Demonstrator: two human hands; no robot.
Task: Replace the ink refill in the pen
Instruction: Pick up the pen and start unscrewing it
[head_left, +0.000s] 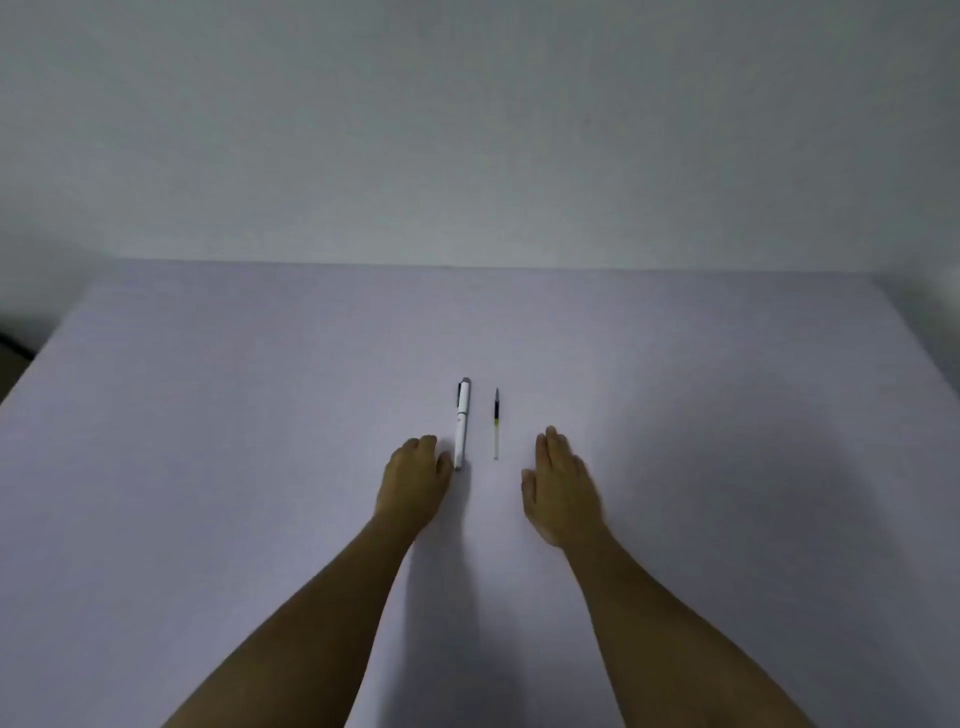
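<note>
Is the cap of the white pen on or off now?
On. The white pen lies whole on the table, its clipped cap seated at the far end.

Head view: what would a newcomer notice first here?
A white pen and a thin refill lie side by side, apart, mid-table. The left hand has its fingers curled at the pen's near end. The right hand is flat and empty, to the right of the refill.

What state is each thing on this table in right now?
pen: capped, lying flat, whole.
refill: lying loose beside the pen, apart from it.
left hand: empty, fingers curled by the pen's near end.
right hand: empty, open, flat.
</note>
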